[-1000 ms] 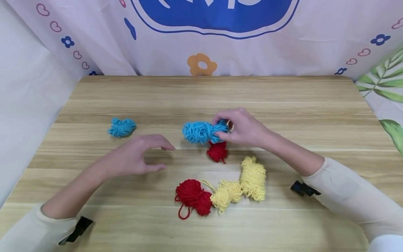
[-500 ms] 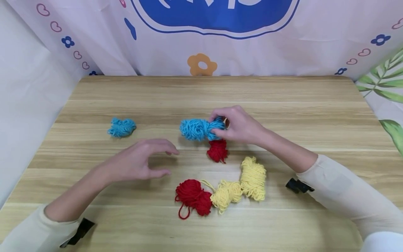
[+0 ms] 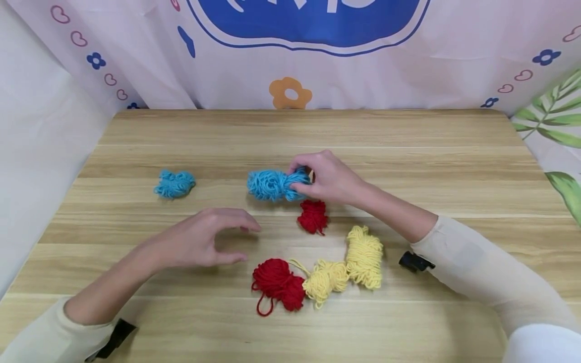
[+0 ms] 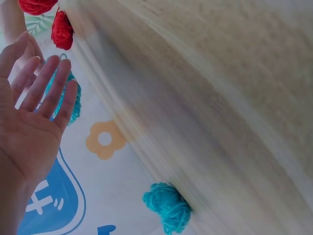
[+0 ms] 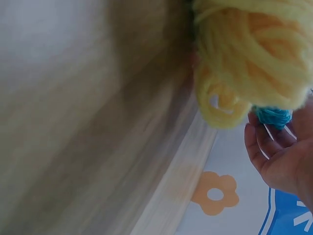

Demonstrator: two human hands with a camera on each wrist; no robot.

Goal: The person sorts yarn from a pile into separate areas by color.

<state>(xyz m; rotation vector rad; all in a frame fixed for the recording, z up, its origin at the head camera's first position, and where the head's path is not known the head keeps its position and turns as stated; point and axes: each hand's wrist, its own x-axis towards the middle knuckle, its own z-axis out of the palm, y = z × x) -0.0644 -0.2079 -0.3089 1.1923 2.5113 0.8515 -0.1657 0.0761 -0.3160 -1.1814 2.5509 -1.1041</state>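
My right hand (image 3: 329, 176) pinches one end of a long blue yarn bundle (image 3: 268, 185), holding it just behind a small red yarn bundle (image 3: 313, 217). In the right wrist view only a bit of that blue yarn (image 5: 274, 117) shows past the fingers. My left hand (image 3: 206, 239) hovers to the left of the middle, fingers spread and nothing in them; its bare palm (image 4: 32, 139) faces the left wrist camera. Farther left lies a small blue yarn bundle (image 3: 175, 184).
Nearer the front, a larger red yarn bundle (image 3: 278, 285) with a loose loop touches a small yellow bundle (image 3: 325, 281). A larger yellow bundle (image 3: 365, 258) adjoins it on the right. All lie on a wooden table (image 3: 408, 327) before a printed cloth backdrop (image 3: 363, 80).
My right hand has carried the long blue yarn bundle left and slightly back, away from the small red bundle. My left hand has shifted slightly right and toward the front.
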